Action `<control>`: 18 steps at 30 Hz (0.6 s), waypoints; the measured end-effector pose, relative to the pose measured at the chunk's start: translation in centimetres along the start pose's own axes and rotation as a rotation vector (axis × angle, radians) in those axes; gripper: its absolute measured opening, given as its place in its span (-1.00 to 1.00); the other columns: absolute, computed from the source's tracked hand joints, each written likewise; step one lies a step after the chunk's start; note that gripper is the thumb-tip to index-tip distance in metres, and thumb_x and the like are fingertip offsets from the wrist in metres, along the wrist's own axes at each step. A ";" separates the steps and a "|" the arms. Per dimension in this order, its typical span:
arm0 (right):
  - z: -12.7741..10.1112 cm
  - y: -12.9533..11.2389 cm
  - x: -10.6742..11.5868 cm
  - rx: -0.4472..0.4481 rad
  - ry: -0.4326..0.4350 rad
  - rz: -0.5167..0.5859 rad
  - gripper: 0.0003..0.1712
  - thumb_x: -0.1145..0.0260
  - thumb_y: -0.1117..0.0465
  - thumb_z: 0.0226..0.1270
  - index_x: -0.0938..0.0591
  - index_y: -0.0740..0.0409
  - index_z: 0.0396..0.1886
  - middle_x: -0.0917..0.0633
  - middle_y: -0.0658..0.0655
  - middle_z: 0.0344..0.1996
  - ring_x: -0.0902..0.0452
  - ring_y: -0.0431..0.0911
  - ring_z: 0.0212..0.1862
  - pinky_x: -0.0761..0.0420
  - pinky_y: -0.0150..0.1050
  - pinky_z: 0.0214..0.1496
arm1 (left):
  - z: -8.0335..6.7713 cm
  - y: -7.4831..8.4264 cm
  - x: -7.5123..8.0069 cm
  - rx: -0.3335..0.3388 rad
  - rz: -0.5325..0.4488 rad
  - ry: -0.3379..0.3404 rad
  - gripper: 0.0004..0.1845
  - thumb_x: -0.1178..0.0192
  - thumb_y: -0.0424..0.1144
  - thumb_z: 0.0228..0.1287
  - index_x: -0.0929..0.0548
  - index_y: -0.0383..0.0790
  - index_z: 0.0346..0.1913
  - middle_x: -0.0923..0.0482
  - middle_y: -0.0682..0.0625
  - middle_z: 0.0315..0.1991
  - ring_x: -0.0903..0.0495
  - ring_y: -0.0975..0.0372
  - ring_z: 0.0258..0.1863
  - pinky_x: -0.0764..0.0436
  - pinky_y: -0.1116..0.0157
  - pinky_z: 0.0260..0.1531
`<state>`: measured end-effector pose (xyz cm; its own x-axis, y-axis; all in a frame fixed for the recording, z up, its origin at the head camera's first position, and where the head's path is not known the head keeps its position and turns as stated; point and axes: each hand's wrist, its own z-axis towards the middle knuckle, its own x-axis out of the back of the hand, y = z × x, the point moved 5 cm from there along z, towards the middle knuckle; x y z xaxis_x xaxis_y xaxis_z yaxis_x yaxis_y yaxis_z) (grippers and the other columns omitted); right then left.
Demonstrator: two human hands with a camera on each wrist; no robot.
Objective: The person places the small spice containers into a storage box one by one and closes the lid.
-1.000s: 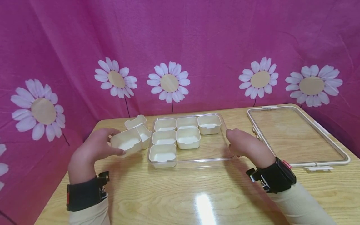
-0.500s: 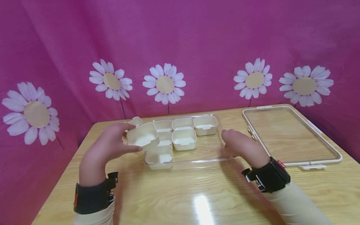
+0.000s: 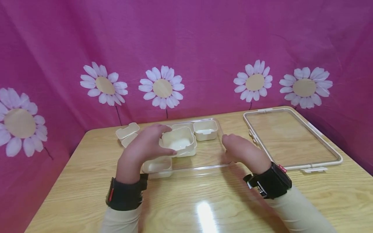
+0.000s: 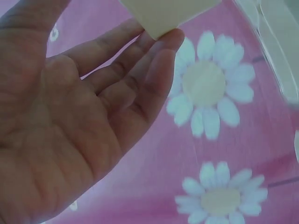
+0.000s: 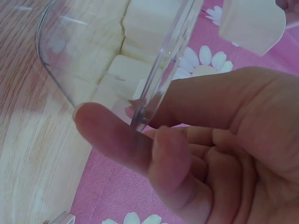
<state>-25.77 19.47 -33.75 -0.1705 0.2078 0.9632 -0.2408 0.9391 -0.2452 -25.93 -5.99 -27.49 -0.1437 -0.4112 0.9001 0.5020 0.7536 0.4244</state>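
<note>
My left hand (image 3: 144, 147) grips a small cream bin (image 3: 180, 142) between thumb and fingers, over the clear plastic box (image 3: 211, 157). In the left wrist view, one corner of that cream bin (image 4: 173, 14) shows at the fingertips. Inside the box stand several like bins, among them a back right bin (image 3: 205, 131) and a front left bin (image 3: 158, 165); others are partly hidden by my left hand and the held bin. My right hand (image 3: 242, 147) pinches the box's right side. The right wrist view shows its fingers around the clear wall (image 5: 161, 65).
Two more cream bins (image 3: 127, 131) lie outside the box on the left, partly behind my left hand. On the right is a clear lid with a pale frame (image 3: 309, 165) and clips. A pink curtain (image 3: 204, 48) with daisies hangs behind the wooden table (image 3: 163, 207).
My left hand has carried the cream bin rightward, from beside the loose bins to over the box. The right hand keeps its hold on the box. The head view has shifted slightly.
</note>
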 end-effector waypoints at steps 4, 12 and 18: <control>0.1 -0.2 -0.1 0.016 0.010 -0.005 -0.77 -0.41 0.39 0.02 -0.51 0.30 -0.36 -0.55 0.16 -0.52 -0.51 0.01 -0.50 -0.53 -0.18 -0.47 | 0.8 1.0 -1.3 0.008 0.014 -0.046 -0.21 -0.61 -0.11 0.01 -0.55 -0.32 0.31 -0.57 -0.18 0.23 -0.53 -0.01 0.23 -0.50 0.03 0.26; 0.0 -0.7 0.2 0.024 0.022 -0.048 -0.74 -0.44 0.37 0.02 -0.53 0.33 -0.33 -0.57 0.19 -0.48 -0.50 0.04 -0.44 -0.57 -0.06 -0.34 | 2.0 1.5 -3.6 -0.016 0.049 -0.108 -0.22 -0.62 -0.11 -0.02 -0.57 -0.36 0.27 -0.58 -0.19 0.20 -0.53 -0.01 0.23 -0.49 0.07 0.26; -0.1 -0.5 0.3 0.006 0.006 -0.067 -0.69 -0.47 0.32 0.05 -0.53 0.36 -0.29 -0.58 0.22 -0.45 -0.53 0.06 -0.40 -0.61 0.00 -0.29 | 2.3 1.2 -4.0 -0.013 0.031 -0.133 -0.21 -0.62 -0.11 -0.01 -0.56 -0.37 0.28 -0.59 -0.18 0.20 -0.53 -0.01 0.24 -0.48 0.07 0.27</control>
<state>-25.59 19.12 -33.37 -0.1477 0.1467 0.9781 -0.2572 0.9492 -0.1812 -26.66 -2.23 -30.38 -0.2391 -0.3153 0.9184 0.5187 0.7581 0.3953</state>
